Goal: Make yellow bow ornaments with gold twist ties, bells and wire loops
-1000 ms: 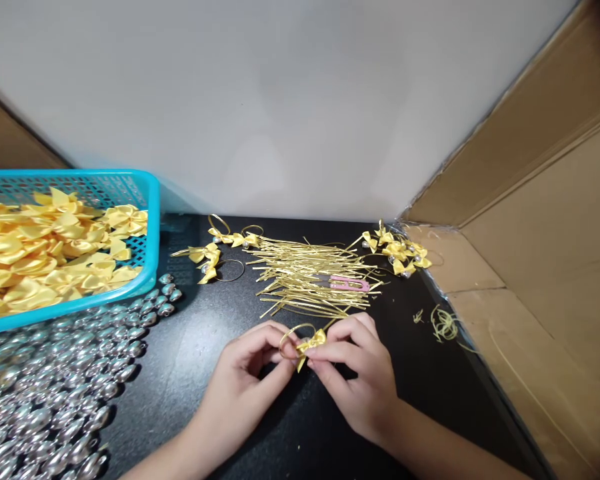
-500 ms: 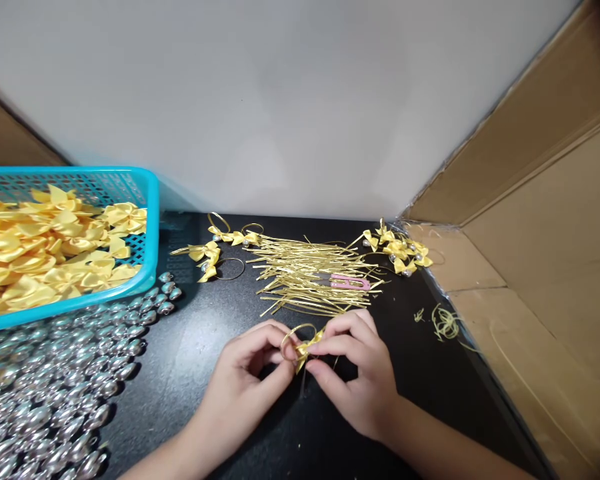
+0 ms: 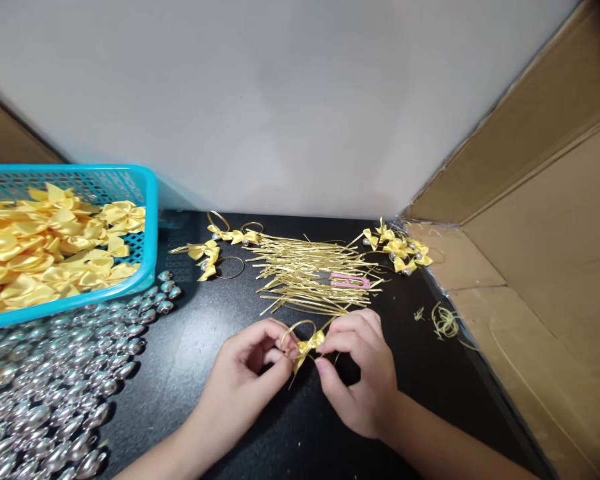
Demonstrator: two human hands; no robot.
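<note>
My left hand (image 3: 260, 363) pinches a yellow ribbon bow (image 3: 310, 345) at its left side. A gold cord loop (image 3: 303, 325) rises from the bow beside my left fingertips. My right hand (image 3: 357, 363) is at the bow's right edge, thumb and fingers closed around what looks like a thin thread, one end of which pokes out below the fingers. Just beyond my hands lies a spread of gold cord pieces (image 3: 300, 273), with pink-handled thread snips (image 3: 349, 281) on top of it.
A blue basket (image 3: 153, 227) of yellow bows stands at the left, behind many silver beads (image 3: 75, 373). Finished-looking bows with beads and loops lie at left (image 3: 205, 253) and right (image 3: 400, 250). Thread scraps (image 3: 445, 322) lie near the cardboard side (image 3: 545, 320).
My right fingertips have drawn slightly right, off the middle of the bow, so more of the bow shows. My left hand keeps its pinch in nearly the same place.
</note>
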